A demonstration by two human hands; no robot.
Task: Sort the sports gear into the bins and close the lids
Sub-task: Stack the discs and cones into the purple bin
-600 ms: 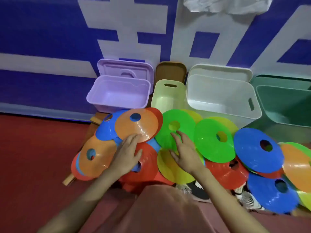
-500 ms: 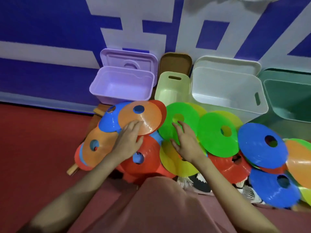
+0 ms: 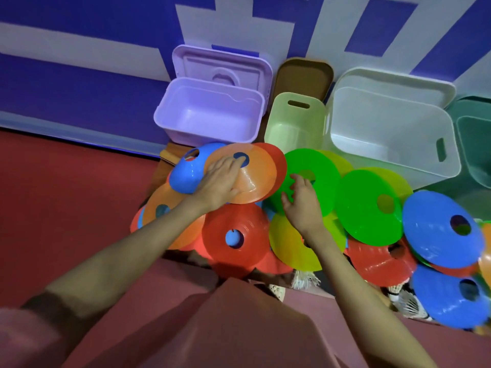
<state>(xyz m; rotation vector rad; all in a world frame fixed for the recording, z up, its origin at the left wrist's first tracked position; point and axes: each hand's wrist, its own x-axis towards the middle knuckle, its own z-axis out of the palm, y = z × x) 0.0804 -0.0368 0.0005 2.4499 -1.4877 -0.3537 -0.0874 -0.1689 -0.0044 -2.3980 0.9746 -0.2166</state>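
Note:
Several flat disc cones in orange, blue, red, green and yellow lie overlapped on the floor before a row of open bins. My left hand [image 3: 221, 179] rests flat on an orange cone [image 3: 255, 179], fingers spread toward its centre hole. My right hand [image 3: 301, 200] lies with fingers apart on a green cone [image 3: 318, 179]. A red cone [image 3: 236, 235] sits just below both hands. Behind stand a purple bin [image 3: 212, 112], a pale yellow bin [image 3: 295, 123], a white bin [image 3: 385, 128] and a green bin [image 3: 475, 144], all with nothing inside that I can see.
The bin lids lean against the blue and white wall: a purple lid [image 3: 223, 67], a brown lid [image 3: 303, 75]. Shuttlecocks [image 3: 305, 281] poke out from under the cones near my lap. Red floor [image 3: 66, 195] stretches to the left. A wooden stick end [image 3: 170, 156] shows by the blue cone.
My left hand has slid up onto the orange cone toward its hole. My right hand moved up slightly on the green cone. The camera has shifted closer and lower.

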